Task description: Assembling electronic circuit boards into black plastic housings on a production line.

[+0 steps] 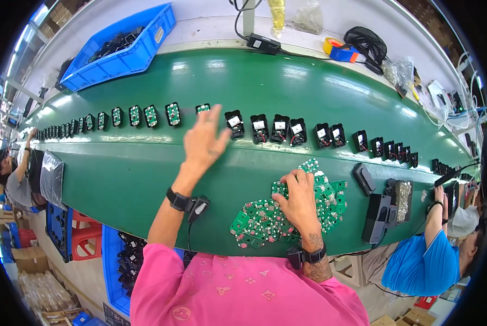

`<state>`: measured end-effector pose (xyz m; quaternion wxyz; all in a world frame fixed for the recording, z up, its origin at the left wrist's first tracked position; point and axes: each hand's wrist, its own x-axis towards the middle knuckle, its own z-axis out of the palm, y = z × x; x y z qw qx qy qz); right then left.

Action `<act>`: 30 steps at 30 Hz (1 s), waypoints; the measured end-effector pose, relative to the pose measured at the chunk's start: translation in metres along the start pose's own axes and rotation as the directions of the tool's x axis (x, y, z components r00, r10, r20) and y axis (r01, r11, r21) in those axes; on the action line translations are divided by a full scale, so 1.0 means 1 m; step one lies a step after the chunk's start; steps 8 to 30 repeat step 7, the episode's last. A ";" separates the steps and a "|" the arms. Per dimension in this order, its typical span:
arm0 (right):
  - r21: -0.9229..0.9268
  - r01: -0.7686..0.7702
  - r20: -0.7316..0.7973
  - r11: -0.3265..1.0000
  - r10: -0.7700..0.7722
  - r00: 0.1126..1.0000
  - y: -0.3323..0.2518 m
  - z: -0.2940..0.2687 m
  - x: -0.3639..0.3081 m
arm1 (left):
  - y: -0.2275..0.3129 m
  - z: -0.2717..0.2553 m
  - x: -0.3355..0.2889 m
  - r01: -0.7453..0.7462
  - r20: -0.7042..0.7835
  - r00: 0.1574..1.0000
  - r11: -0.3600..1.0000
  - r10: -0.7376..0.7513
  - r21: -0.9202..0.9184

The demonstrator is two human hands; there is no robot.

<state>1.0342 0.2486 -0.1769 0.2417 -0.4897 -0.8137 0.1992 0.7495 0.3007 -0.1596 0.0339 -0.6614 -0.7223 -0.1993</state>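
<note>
My left hand [204, 140] reaches over the row of black plastic housings, its fingers stretched out and apart. Just beyond its fingertips is a housing with a green circuit board [202, 107] in it, partly covered by the hand. Right of it stands a housing [234, 124] showing a white block inside and no green board on top. My right hand [299, 200] rests on a loose pile of green circuit boards [259, 220], fingers curled. Between its thumb and forefinger sits one circuit board [278, 188]; the palm hides part of the pile.
Housings with green boards [135, 116] run leftward; housings with white blocks and wires [298, 132] run rightward. A blue crate [118, 51] of black parts stands far left. Black cases [376, 218] lie right of the pile. Co-workers sit at left [16, 174] and right [425, 261].
</note>
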 end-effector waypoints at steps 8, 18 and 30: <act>0.438 -0.528 0.337 0.728 0.411 0.847 -0.004 -0.014 0.006 | 0.014 0.043 0.012 -0.036 0.148 0.989 0.995 0.022 0.091; 0.438 -0.528 0.337 0.728 0.411 0.847 -0.004 -0.014 0.006 | 0.014 0.043 0.012 -0.036 0.148 0.989 0.995 0.022 0.091; 0.438 -0.528 0.337 0.728 0.411 0.847 -0.004 -0.014 0.006 | 0.014 0.043 0.012 -0.036 0.148 0.989 0.995 0.022 0.091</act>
